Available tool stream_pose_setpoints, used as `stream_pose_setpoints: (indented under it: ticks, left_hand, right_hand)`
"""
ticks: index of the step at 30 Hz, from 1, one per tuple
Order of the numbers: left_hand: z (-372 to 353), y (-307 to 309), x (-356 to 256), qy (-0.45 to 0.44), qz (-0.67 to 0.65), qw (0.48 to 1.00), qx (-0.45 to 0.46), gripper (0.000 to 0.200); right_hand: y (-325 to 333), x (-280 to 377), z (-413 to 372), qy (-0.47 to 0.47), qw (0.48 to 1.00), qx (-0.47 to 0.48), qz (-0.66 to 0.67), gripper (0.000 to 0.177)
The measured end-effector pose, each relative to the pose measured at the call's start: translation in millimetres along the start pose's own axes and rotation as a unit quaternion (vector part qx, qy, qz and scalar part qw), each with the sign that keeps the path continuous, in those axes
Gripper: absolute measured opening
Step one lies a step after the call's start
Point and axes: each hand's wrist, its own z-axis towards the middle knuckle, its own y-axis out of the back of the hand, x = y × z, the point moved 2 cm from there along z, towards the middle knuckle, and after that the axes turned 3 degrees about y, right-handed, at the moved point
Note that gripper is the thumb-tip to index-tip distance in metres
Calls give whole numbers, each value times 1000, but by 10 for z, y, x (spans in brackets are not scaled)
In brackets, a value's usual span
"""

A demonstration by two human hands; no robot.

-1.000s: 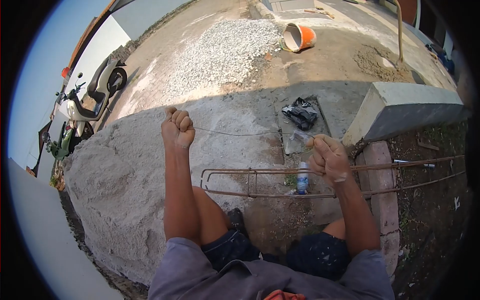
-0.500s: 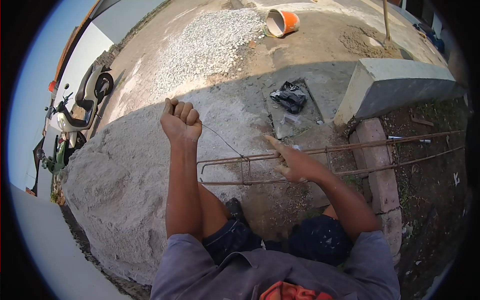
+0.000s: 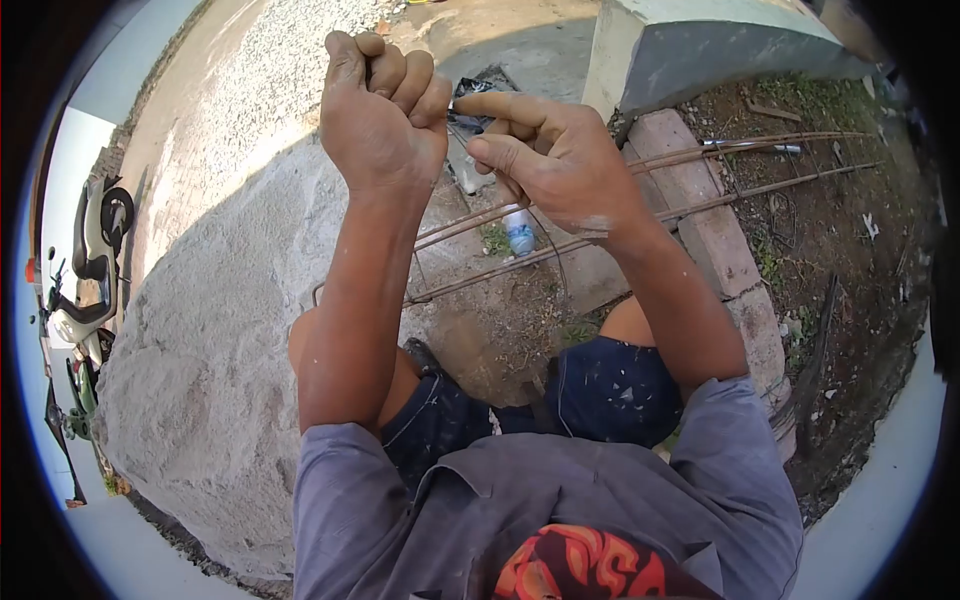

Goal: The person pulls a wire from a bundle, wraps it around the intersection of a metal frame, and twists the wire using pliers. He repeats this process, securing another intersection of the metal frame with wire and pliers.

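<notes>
Starting at the hands, what state? (reviewer)

Left hand (image 3: 385, 115) is balled in a tight fist, raised above the rebar cage (image 3: 480, 225). Right hand (image 3: 555, 160) sits just beside it, nearly touching, with the forefinger out and the thumb and other fingers pinched. Both look closed on the thin wire (image 3: 560, 265). The bit between the hands is too fine to trace. (annotator)

Wire location? (reviewer)

Its ends are up in the hands, above the cage's near end. A slack curve drops from the right hand across the cage bars. It's thin, dark and bendy, and I'd guess it kinks easily. (annotator)

Handling note? (reviewer)

Judgement only: lock the fist as the anchor and let the pinch do the fine work. Hold the strand short and taut so it can't slip or kink, and lift the slack off the cage bars so it doesn't snag. (annotator)

Surroundings, quick. (reviewer)

The cage is long rusty bars with stirrups, lying across a row of pavers (image 3: 735, 260). A plastic bottle (image 3: 519, 233) shows between the cage bars, below the hands. The person's knees are on the cage's near side. A sand heap (image 3: 200, 330) lies left of the cage, with gravel (image 3: 240, 90) beyond it. A concrete block (image 3: 700, 45) is on the cage's far side. Scooters (image 3: 90, 260) stand well left of the cage, past the sand. (annotator)
</notes>
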Motion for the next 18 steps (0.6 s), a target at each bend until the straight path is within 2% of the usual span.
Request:
stream_pose_setpoints:
  ticks: [1,3,5,6,7,8,9,10,11,12,13,14,15,16,18]
  left_hand:
    - [25,-93,28,1,10,1000,7,31]
    - [149,-88,159,1,-46,985,164,30]
    - [246,-166,431,-16,-129,947,294,27]
    - [233,-262,589,-27,-181,920,347,42]
    - [58,-506,577,-28,-103,972,211,43]
    - [76,-364,674,-25,28,984,172,42]
    - [93,-222,769,-15,170,976,136,43]
    - [107,-80,864,3,297,949,108,45]
    - [28,150,1017,53,464,876,119,51]
    - [-87,407,1251,125,546,811,169,50]
    - [-233,668,1486,196,619,730,215,50]
    - [-416,854,1695,204,643,697,246,47]
    - [-556,960,1877,211,664,662,275,47]
    - [-604,1006,2009,254,645,666,276,45]
    - [-687,1062,2198,339,601,668,276,42]
  right_hand:
    - [62,27,-15,6,1000,-9,22,37]
    - [194,80,-70,-19,999,-10,44,34]
    - [395,161,-101,7,998,-58,-35,31]
    - [547,219,-137,20,993,-84,-74,30]
    - [699,278,-174,31,987,-111,-114,29]
    - [946,348,-264,42,977,-139,-154,28]
    - [1258,376,-369,39,972,-161,-168,28]
    - [1568,387,-506,36,966,-180,-182,28]
    - [1799,374,-680,-5,959,-193,-208,25]
    - [2001,373,-861,-43,949,-207,-234,23]
    - [2163,299,-1052,-116,947,-157,-255,23]
    - [2250,166,-1242,-189,938,-103,-273,23]
    - [2229,-16,-1425,-208,931,-76,-290,24]
    - [2180,-270,-1632,-227,923,-48,-305,25]
    - [2065,-830,-2068,-224,936,-50,-267,27]
